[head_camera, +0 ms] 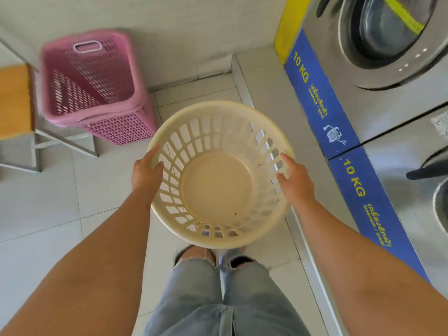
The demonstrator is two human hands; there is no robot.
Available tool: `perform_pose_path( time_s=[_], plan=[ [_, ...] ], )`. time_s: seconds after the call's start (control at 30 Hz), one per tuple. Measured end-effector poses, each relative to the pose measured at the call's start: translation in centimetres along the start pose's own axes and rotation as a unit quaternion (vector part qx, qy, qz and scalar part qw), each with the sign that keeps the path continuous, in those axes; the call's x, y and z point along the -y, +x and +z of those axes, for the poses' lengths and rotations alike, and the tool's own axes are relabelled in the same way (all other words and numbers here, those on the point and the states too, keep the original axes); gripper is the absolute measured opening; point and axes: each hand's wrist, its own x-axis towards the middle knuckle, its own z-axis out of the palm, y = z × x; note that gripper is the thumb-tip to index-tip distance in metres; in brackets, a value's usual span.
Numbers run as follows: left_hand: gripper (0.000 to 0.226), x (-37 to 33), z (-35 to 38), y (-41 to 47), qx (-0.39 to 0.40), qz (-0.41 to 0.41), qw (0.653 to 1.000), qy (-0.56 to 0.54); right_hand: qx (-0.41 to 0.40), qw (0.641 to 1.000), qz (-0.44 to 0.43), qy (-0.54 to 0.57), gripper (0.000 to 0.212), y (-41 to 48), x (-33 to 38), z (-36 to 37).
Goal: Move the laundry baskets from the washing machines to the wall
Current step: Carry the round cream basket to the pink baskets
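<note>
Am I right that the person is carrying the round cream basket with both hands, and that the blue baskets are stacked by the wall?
Nearly. The head view shows the stacked baskets by the wall are pink, not blue. The rest holds: the left hand and right hand both grip the rim of the round cream basket.

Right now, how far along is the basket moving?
Done: pink baskets sit nested by the wall. In hand: both hands, left and right, hold the empty cream basket above the floor beside the washers. Left: set it by the wall.
</note>
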Motion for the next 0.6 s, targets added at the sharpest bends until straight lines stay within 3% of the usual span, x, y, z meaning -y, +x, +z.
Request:
perform_pose_path(
  time_s=[0.6],
  plan=[
    [0.064, -9.9, -4.1, 28.2, 0.041, -0.059, 0.997, -0.014, 0.025, 0.999, -0.019, -0.042, 0.056, 26.1, 20.2, 1.0]
  ],
)
